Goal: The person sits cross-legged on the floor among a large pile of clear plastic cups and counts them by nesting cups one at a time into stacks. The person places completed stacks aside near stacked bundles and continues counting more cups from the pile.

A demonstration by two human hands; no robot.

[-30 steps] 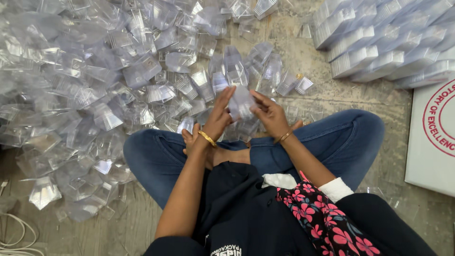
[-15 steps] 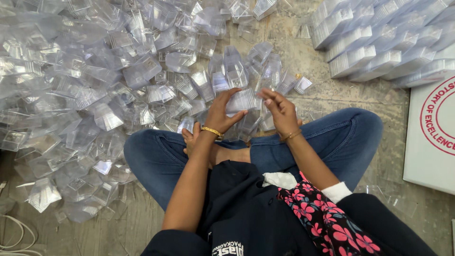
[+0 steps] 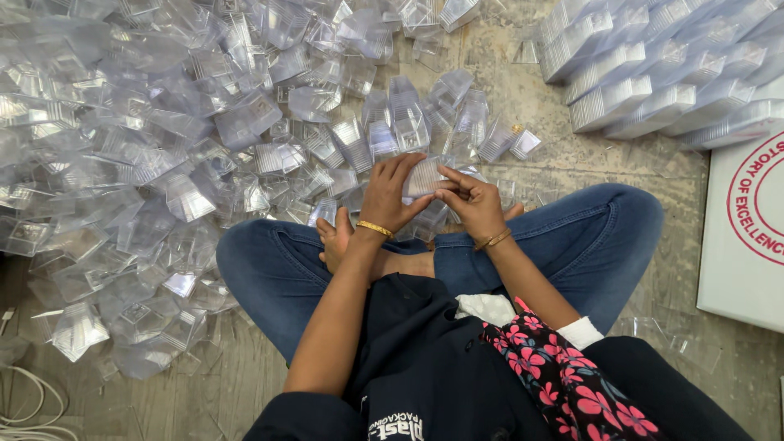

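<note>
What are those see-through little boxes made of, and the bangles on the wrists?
The small clear folded box held in both hands looks like thin glossy plastic sheet: see-through, creased, glinting. The thin yellow wrist bangles look like polished metal, perhaps gold; they shine.

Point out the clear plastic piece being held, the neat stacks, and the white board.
clear plastic piece (image 3: 426,174), head view, its flat middle between both hands.
neat stacks (image 3: 621,86), head view, ribbed side of one stack.
white board (image 3: 739,245), head view, its bare white face.

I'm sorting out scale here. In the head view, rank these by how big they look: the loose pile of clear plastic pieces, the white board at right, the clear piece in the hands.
1. loose pile of clear plastic pieces
2. white board, cut off by the frame
3. clear piece held by both hands
</note>
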